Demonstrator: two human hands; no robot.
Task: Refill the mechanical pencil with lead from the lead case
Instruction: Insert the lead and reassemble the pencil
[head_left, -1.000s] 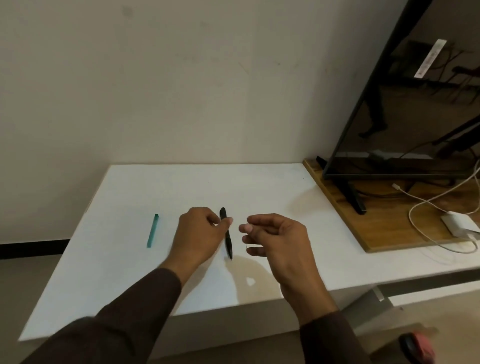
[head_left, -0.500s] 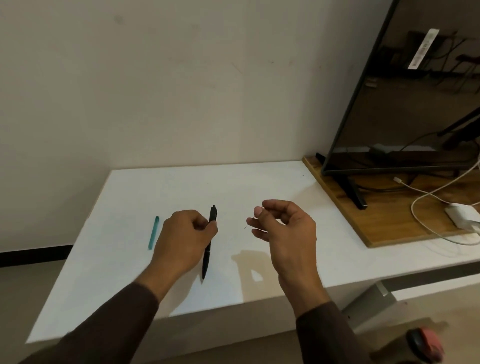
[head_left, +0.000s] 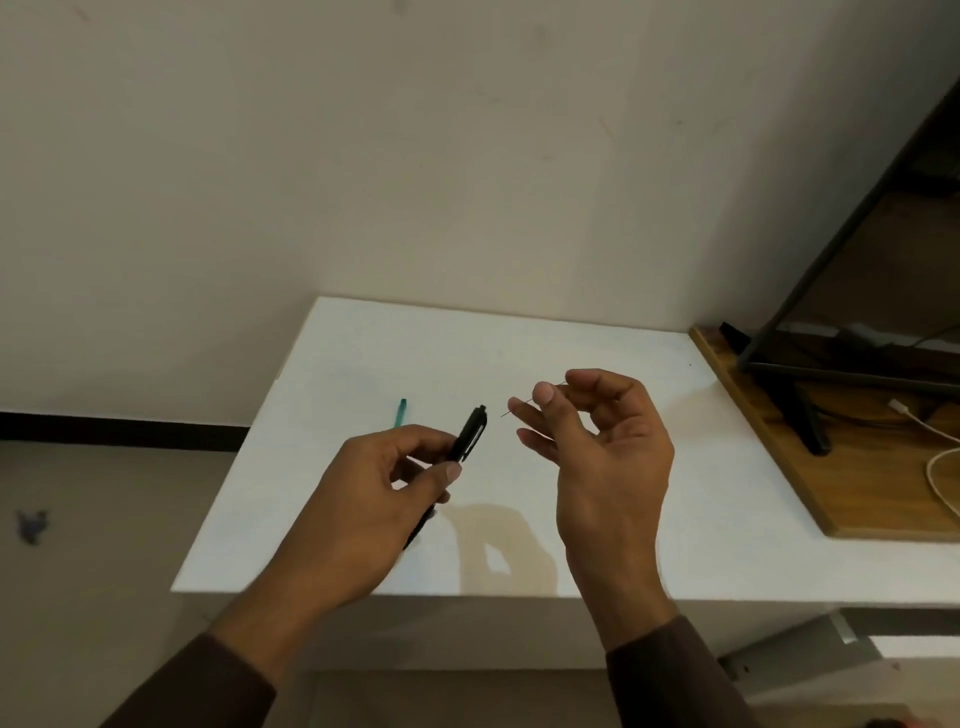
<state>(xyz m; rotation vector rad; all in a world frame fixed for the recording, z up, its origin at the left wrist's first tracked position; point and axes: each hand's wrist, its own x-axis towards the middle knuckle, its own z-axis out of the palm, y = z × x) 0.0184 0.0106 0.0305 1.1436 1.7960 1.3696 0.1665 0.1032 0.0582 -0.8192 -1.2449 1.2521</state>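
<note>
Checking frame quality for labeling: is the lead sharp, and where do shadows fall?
Head view: the lead in the right hand is thin and faint but traceable; soft hand shadows fall on the table near its front edge; frame edges are wide-angle bent.

wall (head_left: 415, 156): plain beige | floor (head_left: 104, 519): tan, black skirting | white table (head_left: 675, 519) against wall | wooden board (head_left: 857, 493) under monitor stand (head_left: 800, 415)

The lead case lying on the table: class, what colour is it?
Teal green. The lead case lies on the white table, partly hidden behind the left hand; the head view shows it.
</note>
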